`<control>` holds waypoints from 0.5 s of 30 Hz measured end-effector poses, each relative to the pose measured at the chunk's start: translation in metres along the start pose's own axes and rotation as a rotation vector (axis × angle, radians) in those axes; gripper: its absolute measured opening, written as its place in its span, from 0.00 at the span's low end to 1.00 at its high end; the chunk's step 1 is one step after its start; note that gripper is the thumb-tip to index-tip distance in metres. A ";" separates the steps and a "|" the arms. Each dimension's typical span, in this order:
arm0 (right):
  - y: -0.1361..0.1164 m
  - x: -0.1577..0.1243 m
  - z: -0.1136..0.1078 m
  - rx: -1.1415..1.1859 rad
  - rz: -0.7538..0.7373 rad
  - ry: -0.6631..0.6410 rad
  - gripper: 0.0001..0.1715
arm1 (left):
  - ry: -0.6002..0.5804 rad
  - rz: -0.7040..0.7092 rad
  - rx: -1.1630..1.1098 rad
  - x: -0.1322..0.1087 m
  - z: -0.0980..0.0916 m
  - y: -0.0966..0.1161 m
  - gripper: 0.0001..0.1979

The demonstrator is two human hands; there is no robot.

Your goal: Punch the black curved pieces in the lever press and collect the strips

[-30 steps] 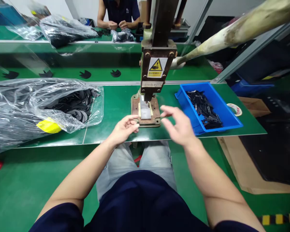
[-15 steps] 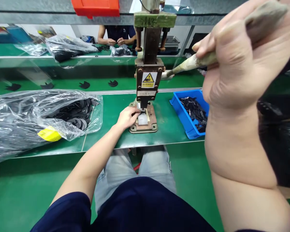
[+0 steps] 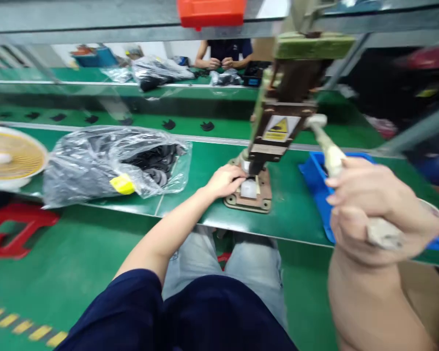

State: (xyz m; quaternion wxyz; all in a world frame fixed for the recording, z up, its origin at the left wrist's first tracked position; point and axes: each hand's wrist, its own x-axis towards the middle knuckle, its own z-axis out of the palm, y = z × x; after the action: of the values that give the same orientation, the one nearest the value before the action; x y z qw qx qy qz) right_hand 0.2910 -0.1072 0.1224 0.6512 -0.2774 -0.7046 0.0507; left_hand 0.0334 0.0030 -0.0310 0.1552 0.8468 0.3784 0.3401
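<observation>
A hand press (image 3: 278,131) with a yellow warning label stands on the green bench (image 3: 205,161). My right hand (image 3: 373,209) is wrapped round the press lever (image 3: 327,146), which is pulled down towards me. My left hand (image 3: 225,180) rests at the press base plate (image 3: 250,200), fingers curled beside a small pale part under the ram; whether they grip it I cannot make out. The picture is blurred by motion.
A clear bag of black parts (image 3: 109,163) with a yellow label lies left of the press. A blue bin (image 3: 316,175) sits on the right behind my right hand. A fan (image 3: 10,156) and a red stool (image 3: 18,229) are at far left. Another person (image 3: 225,53) works at the far bench.
My right hand has pulled the lever down from high up to bench height. The view has swung left, bringing the fan and stool in. My left hand stays at the press base.
</observation>
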 end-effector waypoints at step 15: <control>0.054 -0.047 0.039 0.115 -0.110 0.528 0.14 | -0.245 -0.582 0.720 -0.074 -0.185 -0.090 0.19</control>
State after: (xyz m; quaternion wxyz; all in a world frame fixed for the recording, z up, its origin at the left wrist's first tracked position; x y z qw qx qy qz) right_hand 0.2712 -0.0722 0.0512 0.8289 -0.2049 -0.5202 -0.0190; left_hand -0.1787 0.0089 0.0211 -0.0158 0.7396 0.6723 0.0277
